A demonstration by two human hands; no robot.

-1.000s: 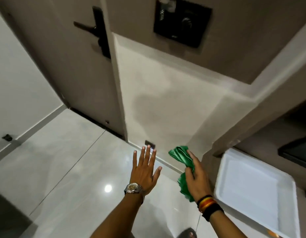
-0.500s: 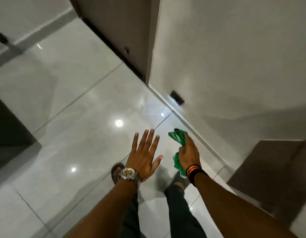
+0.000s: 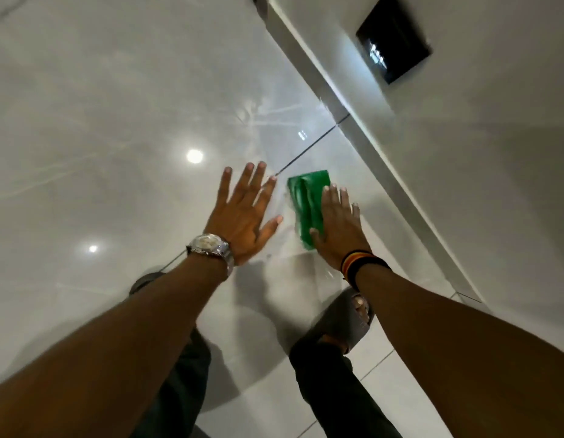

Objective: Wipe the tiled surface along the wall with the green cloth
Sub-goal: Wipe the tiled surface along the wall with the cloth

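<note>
The green cloth lies flat on the glossy pale tiled floor, a short way from the skirting at the foot of the white wall. My right hand, with a striped band on the wrist, presses palm-down on the cloth's near half, fingers straight. My left hand, wearing a silver watch, hovers or rests just left of the cloth with fingers spread and nothing in it.
A black plate is set low in the wall above the skirting. A dark grout line runs from the skirting toward the cloth. My feet in grey slippers stand right behind my hands.
The view has dropped from the door and wall down to the floor. My right hand went from gripping the bunched cloth in the air to pressing it flat on the tiles.
</note>
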